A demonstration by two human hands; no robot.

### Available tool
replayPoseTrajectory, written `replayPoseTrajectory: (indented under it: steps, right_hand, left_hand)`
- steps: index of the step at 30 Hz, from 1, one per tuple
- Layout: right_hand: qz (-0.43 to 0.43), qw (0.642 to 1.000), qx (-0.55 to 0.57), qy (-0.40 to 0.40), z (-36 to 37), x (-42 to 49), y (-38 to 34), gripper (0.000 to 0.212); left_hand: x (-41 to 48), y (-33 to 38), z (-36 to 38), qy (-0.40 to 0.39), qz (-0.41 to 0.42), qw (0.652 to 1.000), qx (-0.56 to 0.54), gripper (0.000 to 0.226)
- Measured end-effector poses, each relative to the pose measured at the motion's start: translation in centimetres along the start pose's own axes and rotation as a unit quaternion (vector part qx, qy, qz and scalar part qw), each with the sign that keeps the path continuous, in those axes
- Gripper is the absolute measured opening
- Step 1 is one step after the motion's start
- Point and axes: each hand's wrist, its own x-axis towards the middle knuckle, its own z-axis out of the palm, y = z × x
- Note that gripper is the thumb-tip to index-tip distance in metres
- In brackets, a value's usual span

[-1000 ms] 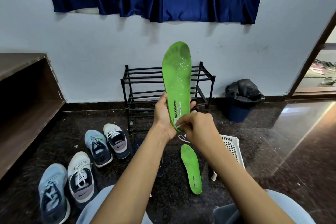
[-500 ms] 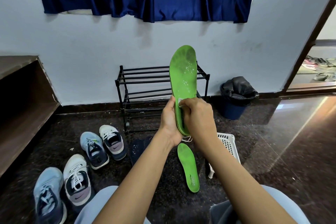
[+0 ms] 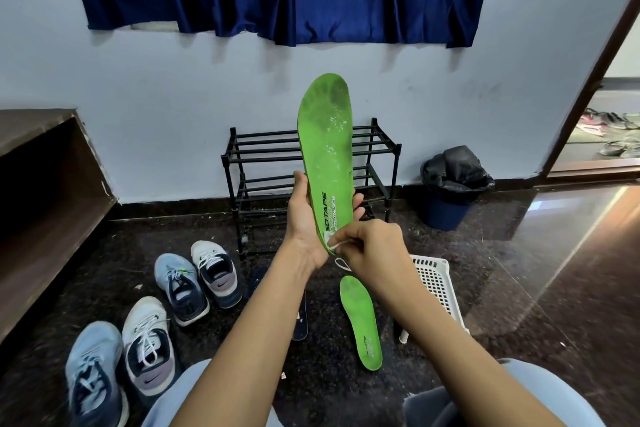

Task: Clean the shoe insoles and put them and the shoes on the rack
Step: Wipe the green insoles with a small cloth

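My left hand point(image 3: 304, 218) grips a green insole point(image 3: 327, 146) by its heel and holds it upright in front of the black shoe rack point(image 3: 263, 163). White specks dot the insole's upper half. My right hand point(image 3: 374, 246) pinches a small white wipe point(image 3: 329, 240) against the insole's heel end. A second green insole point(image 3: 362, 322) lies flat on the dark floor below. A dark insole point(image 3: 299, 319) lies beside it, partly hidden by my left forearm. Two pairs of sneakers stand at the left: one pair point(image 3: 197, 281) farther off, the other point(image 3: 121, 357) nearer me.
A white plastic basket point(image 3: 433, 284) sits on the floor behind my right forearm. A blue bin with a black liner point(image 3: 453, 191) stands right of the rack. A wooden bench point(image 3: 41, 184) runs along the left. A doorway point(image 3: 609, 135) opens at the right.
My right hand with the wipe has slid down from the insole's middle to its heel end. The insole stays upright in my left hand.
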Motion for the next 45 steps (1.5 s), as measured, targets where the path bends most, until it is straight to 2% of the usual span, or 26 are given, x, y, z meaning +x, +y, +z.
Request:
replayPoseTrajectory:
  steps: [4, 10, 17, 21, 25, 29, 32, 38, 42, 45]
  right_hand:
    - [-0.025, 1.0, 0.002, 0.019, -0.2, -0.2, 0.1, 0.017]
    - [-0.073, 0.991, -0.023, 0.11, 0.0, 1.9, 0.9, 0.019]
    - [-0.111, 0.971, -0.053, 0.204, 0.2, 3.2, 0.6, 0.018]
    - [-0.11, 0.969, -0.071, 0.211, 0.4, 2.9, -0.2, 0.016]
    - [-0.068, 0.985, -0.081, 0.138, 0.7, 2.3, -0.1, 0.017]
    - [-0.011, 0.998, -0.032, 0.045, 0.5, 1.0, -0.5, 0.021]
    - [-0.017, 0.999, 0.02, 0.022, 0.0, -0.1, -1.1, 0.018]
    - [0.028, 0.986, 0.158, 0.043, 0.1, -0.5, -1.2, 0.015]
    - [0.046, 0.967, 0.233, 0.095, -0.3, 0.4, -1.2, 0.014]
    - [0.053, 0.955, 0.266, 0.118, -1.0, 1.0, -1.2, 0.016]
  left_hand:
    - [0.1, -0.4, 0.4, -0.014, 0.009, 1.0, 0.001, 0.081]
    - [-0.3, -1.8, 1.2, -0.01, -0.022, 0.999, 0.028, 0.076]
    - [-0.6, -1.9, 1.5, -0.015, -0.026, 1.0, 0.005, 0.069]
    - [-0.7, -1.3, 1.3, -0.02, -0.024, 0.999, 0.012, 0.078]
    - [-0.5, -0.5, 0.9, -0.012, -0.002, 1.0, -0.001, 0.075]
    - [-0.1, 0.5, 0.1, -0.012, 0.04, 0.999, -0.022, 0.076]
    - [-0.1, 1.0, -0.2, -0.019, 0.055, 0.998, -0.036, 0.076]
    - [-0.3, 0.2, 0.4, -0.014, 0.054, 0.998, -0.016, 0.076]
    - [-0.8, -1.2, 1.4, -0.011, 0.02, 0.999, 0.035, 0.082]
    - [-0.9, -2.0, 1.9, 0.006, 0.011, 0.999, 0.045, 0.079]
